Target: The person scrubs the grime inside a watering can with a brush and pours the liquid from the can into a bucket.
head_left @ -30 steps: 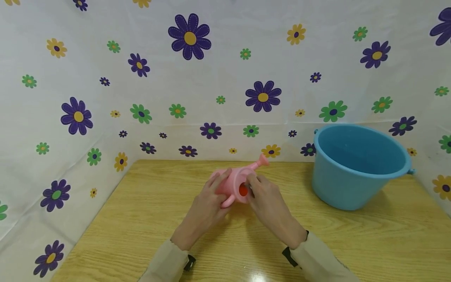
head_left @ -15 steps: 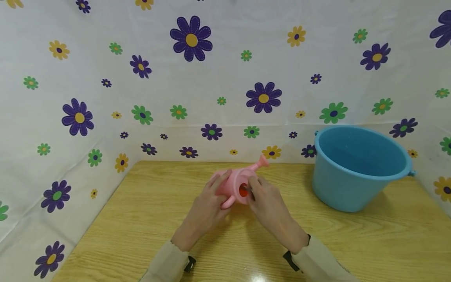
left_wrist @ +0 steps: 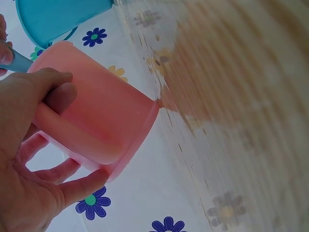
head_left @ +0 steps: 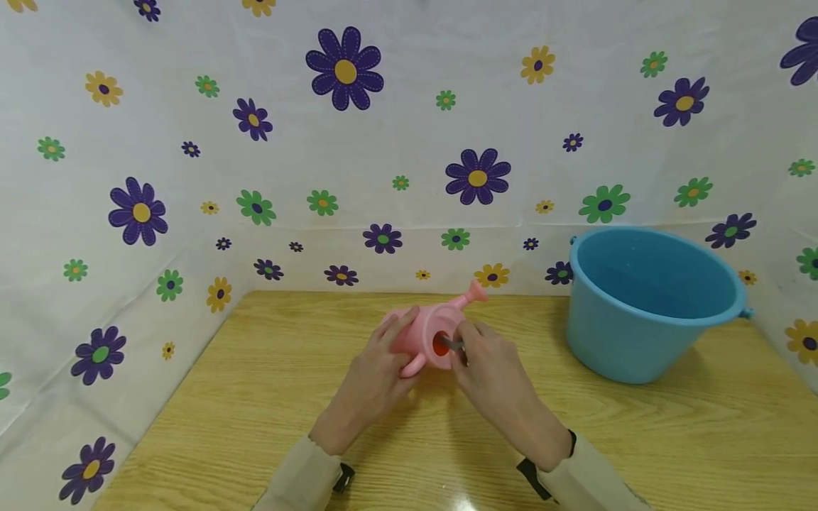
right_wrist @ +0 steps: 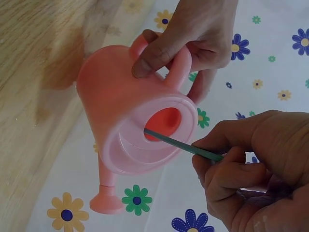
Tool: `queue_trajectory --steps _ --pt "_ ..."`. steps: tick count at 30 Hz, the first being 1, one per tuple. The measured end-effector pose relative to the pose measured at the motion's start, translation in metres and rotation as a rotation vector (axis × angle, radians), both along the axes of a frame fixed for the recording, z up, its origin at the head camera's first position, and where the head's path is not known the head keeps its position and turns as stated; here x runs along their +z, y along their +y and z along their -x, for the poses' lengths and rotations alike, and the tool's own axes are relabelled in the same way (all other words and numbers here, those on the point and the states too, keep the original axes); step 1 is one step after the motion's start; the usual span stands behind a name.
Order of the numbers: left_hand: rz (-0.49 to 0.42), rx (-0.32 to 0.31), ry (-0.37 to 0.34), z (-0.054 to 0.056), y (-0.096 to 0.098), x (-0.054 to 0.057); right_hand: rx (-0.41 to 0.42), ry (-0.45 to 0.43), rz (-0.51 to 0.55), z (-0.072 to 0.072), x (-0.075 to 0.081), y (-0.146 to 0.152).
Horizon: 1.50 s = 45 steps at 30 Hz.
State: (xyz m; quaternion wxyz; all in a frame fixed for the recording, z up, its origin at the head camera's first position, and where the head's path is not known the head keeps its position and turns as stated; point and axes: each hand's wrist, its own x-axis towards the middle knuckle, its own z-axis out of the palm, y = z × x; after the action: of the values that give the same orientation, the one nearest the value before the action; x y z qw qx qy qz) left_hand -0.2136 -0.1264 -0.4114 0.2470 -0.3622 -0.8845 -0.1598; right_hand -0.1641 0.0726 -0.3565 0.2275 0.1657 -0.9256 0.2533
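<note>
A pink toy watering can (head_left: 417, 335) is tipped over the wooden table, its round mouth facing the person and its spout (right_wrist: 107, 199) pointing away. My left hand (head_left: 378, 369) grips it by its loop handle (left_wrist: 79, 135), thumb along the body. Between the thumb and fingers of my right hand (head_left: 497, 365) is pinched a slim blue-green stick-like tool (right_wrist: 183, 147). The tool's far end goes through the mouth into the orange-lit inside of the can, where its tip is hidden, so I cannot tell its kind.
A large light-blue bucket (head_left: 629, 344) stands at the right rear of the wooden table (head_left: 287, 376). White sheeting (head_left: 396, 128) printed with flowers closes off the back and both sides.
My right hand has drawn back slightly to the right, and more of the tool shows outside the mouth. The left hand and watering can stay put.
</note>
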Motion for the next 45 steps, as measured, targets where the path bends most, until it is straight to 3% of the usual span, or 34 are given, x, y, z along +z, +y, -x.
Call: queue_trajectory --steps 9,27,45 --pt "0.009 0.01 0.007 0.0 0.0 0.0 0.003 -0.047 0.028 0.006 0.001 -0.001" --pt "0.021 0.001 0.006 -0.001 -0.001 -0.002 0.001 -0.124 0.059 0.02 -0.011 -0.009" --pt "0.028 0.011 0.023 -0.002 0.001 -0.001 -0.01 -0.108 0.043 0.014 -0.007 -0.002"
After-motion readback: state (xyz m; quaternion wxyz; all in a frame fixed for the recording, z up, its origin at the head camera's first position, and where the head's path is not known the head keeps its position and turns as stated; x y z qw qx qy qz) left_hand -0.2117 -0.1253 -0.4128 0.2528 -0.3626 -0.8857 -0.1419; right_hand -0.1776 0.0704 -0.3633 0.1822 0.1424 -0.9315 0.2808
